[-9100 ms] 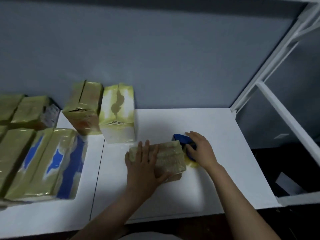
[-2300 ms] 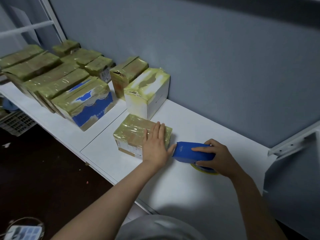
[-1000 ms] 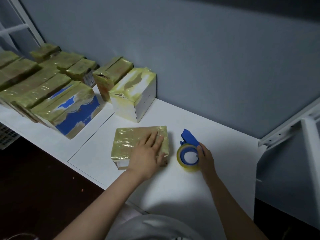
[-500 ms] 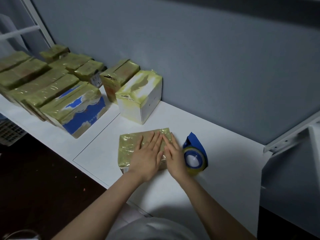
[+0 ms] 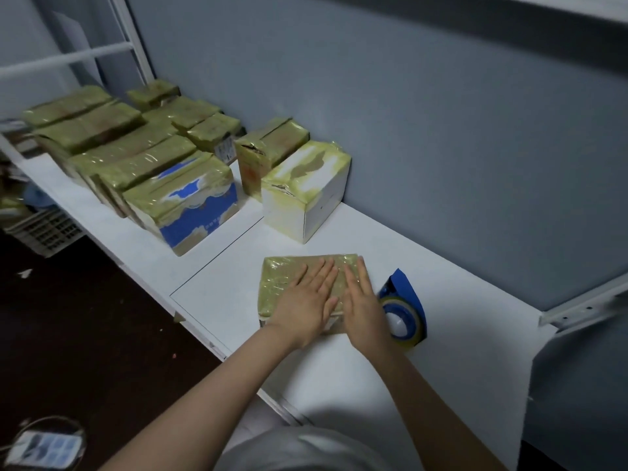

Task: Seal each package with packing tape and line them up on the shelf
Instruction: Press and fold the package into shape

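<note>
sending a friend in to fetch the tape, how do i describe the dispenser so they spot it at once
On the long white shelf against the grey-blue wall, find the flat taped package under the left hand and right hand. Just right of it sits the tape dispenser, the only bright blue tool there, holding a yellowish tape roll.

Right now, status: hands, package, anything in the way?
Left hand and right hand flat on taped package, side by side. Tape dispenser on shelf right of package, unheld. White box ends the row, behind-left.
</note>
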